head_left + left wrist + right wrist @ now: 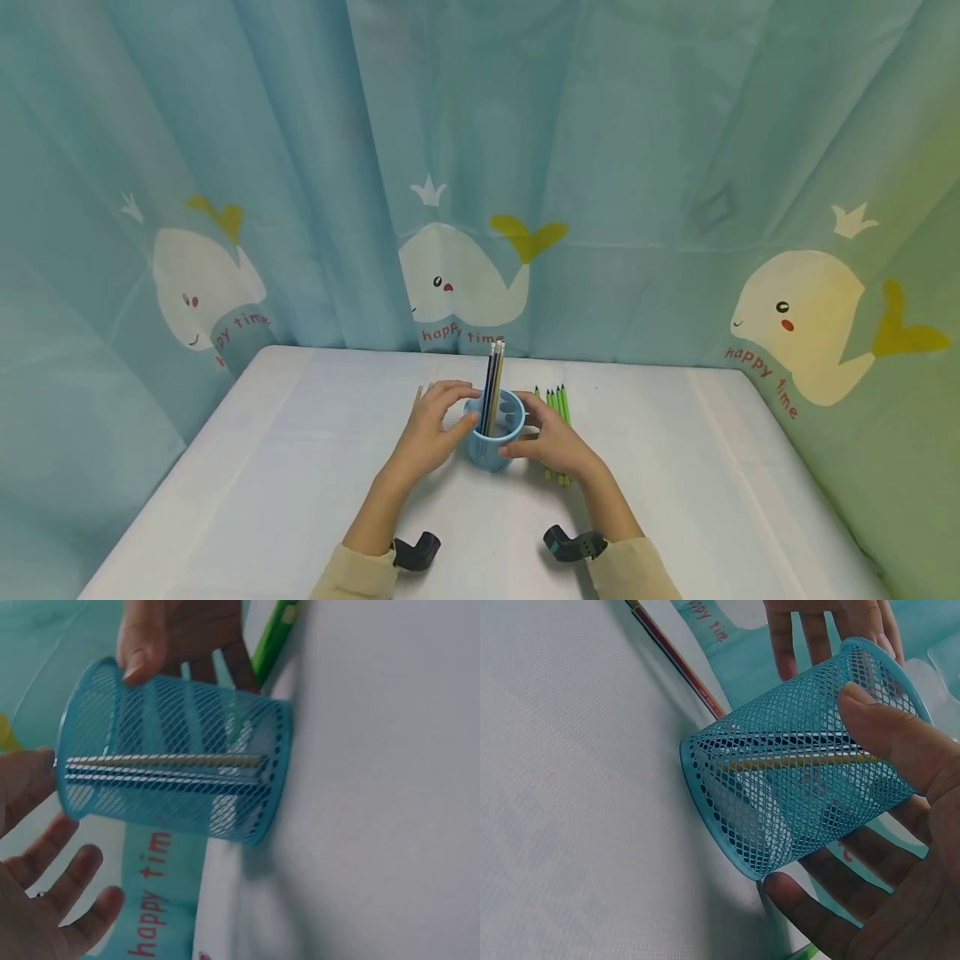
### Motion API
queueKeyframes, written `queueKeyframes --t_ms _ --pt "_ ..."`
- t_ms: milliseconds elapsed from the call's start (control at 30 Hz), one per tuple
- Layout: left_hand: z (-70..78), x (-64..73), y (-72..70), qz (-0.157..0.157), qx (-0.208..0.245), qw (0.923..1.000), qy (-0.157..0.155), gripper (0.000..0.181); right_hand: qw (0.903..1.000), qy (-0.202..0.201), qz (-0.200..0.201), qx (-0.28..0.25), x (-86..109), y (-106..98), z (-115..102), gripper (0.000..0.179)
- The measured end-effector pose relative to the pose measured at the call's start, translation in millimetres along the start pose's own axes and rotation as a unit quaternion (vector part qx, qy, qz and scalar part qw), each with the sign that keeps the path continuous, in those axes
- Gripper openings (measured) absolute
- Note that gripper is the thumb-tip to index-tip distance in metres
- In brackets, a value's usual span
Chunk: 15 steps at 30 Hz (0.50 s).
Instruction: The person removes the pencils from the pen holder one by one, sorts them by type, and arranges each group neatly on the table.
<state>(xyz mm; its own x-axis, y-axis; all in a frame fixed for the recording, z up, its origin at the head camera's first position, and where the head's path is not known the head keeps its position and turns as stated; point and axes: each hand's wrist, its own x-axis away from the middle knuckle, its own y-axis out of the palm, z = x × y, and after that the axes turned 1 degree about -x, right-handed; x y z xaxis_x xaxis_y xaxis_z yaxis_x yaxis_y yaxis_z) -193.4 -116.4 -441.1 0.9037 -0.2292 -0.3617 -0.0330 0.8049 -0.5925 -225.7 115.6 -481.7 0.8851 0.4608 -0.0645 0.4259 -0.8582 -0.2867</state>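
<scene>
Nearest you, the cuffs of your beige sleeves (356,575) come in at about 7 and 5 o'clock, each with a small black angled device (416,552) beside it at the wrist. Ahead of them, your left hand (429,432) is at 9 o'clock of the round light-blue mesh cup (487,457), fingers spread wide and loosely bent, with a fingertip at the rim. Your right hand (553,440) holds the cup from 3 o'clock, thumb on the near side of the mesh and fingers round behind. The cup is upright in front of you, between both hands; you cannot tell for sure whether its base touches the white bench (300,467). Inside, a few slim dark-blue and golden pencils (491,387) stand close together, leaning slightly, their pale ends above the rim. On the bench just past your right hand, at 2 to 3 o'clock of the cup, lie several bright green pencils (565,407), dark points towards 12. At 10 o'clock, partly hidden by your left hand, are thin pencil ends (418,394). Beyond the far edge hangs a blue-green curtain (637,167) printed with white whales (465,283) and red "happy time" lettering.
</scene>
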Motion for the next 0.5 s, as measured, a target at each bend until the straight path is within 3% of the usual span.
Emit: queueKeyframes --t_ms 167,400,500 --pt "0.6 0.3 6.4 -0.024 -0.025 0.9994 0.004 0.036 1.0000 -0.005 -0.004 0.002 0.0 -0.8 -0.9 0.080" --pt "-1.9 1.8 10.5 -0.096 -0.047 0.9942 0.001 0.051 1.0000 -0.002 -0.005 0.002 0.6 -0.8 -0.2 0.080" --pt "-2.7 2.5 11.7 -0.109 -0.053 0.9926 0.001 0.053 1.0000 -0.003 -0.005 0.002 0.6 -0.7 0.2 0.080"
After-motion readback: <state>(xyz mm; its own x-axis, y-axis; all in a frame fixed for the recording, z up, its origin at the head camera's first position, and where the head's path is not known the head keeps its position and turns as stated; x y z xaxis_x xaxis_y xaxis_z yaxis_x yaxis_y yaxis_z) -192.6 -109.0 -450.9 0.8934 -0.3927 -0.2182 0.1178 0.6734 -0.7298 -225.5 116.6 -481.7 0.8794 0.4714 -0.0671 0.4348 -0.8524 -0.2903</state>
